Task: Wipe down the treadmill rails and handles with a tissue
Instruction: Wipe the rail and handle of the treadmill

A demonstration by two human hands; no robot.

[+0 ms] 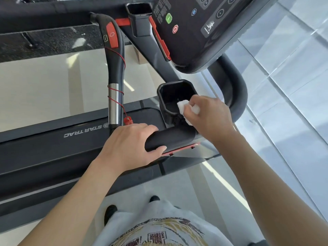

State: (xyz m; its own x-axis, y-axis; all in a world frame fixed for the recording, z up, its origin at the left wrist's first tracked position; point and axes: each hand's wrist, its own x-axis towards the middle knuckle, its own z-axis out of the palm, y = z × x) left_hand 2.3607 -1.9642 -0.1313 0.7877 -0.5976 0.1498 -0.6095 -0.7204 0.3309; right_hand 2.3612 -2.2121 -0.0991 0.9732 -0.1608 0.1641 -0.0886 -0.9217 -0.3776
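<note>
— Both grips busy? What are they on?

— Yes. My left hand (131,146) curls round the padded black handle (170,139), thumb under it. My right hand (211,118) pinches a crumpled white tissue (182,106) at the rim of the glossy, eight-sided black cup holder (170,96).

— Any writing?

— "STAR TRAC" in white on the matte treadmill deck (53,148). A thin red cord (116,93) winds round the chrome sensor rail (113,103).
</note>
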